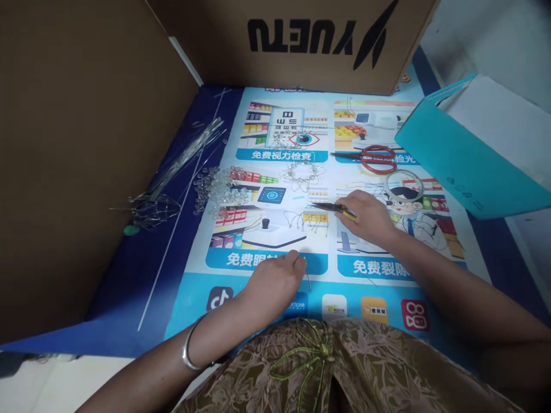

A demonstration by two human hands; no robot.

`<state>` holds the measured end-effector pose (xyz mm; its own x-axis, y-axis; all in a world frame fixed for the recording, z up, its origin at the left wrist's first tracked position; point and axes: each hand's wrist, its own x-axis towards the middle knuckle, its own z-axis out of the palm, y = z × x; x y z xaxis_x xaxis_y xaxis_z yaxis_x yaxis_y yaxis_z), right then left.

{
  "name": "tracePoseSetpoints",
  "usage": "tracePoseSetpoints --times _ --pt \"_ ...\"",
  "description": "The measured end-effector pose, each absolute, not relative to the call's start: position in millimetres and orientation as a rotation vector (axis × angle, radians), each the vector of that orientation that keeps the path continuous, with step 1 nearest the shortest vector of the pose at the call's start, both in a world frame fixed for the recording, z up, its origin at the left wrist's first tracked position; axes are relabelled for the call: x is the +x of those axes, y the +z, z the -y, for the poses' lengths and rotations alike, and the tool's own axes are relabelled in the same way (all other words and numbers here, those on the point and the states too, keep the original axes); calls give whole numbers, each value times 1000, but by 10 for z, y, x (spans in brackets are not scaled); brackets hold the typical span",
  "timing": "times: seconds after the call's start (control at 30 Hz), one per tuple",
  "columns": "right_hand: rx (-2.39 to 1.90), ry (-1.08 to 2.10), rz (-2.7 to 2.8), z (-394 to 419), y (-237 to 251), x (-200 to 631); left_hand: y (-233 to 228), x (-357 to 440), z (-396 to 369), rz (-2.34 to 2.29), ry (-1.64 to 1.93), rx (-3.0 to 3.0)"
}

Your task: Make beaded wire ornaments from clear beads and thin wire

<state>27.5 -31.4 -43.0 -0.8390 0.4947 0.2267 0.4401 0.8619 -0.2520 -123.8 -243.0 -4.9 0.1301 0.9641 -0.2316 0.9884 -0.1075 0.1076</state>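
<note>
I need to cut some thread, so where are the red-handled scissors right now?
The red-handled scissors lie on the printed mat, right of centre, beyond the right hand, beside the tape roll.

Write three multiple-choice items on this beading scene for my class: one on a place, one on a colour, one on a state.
1. Where do the scissors lie?
A. on the poster beyond the right hand
B. inside the cardboard box
C. on the person's lap

2. What colour are the scissor handles?
A. green
B. red
C. white

3. What is the right hand doing?
A. resting flat and empty
B. lifting the tape roll
C. holding small pliers

Answers: 1 A, they lie on the poster past that hand; 2 B, both loops are red; 3 C, its fingers close on the yellow-handled pliers, while the left hand pinches a thin wire.
</note>
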Motion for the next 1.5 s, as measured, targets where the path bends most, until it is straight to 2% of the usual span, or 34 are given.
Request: tracePoseSetpoints --times 0.63,1.0,1.5 --pt "-706 326 2729 319 -407 274 34 -1342 2330 -1901 -156 2166" --pt "-698 307 2738 313 -407 282 123 -1179 2418 -1828 -450 2207" --pt "-707 349 2719 310 -405 278 64 -1383 2312 -1949 -195 2186"
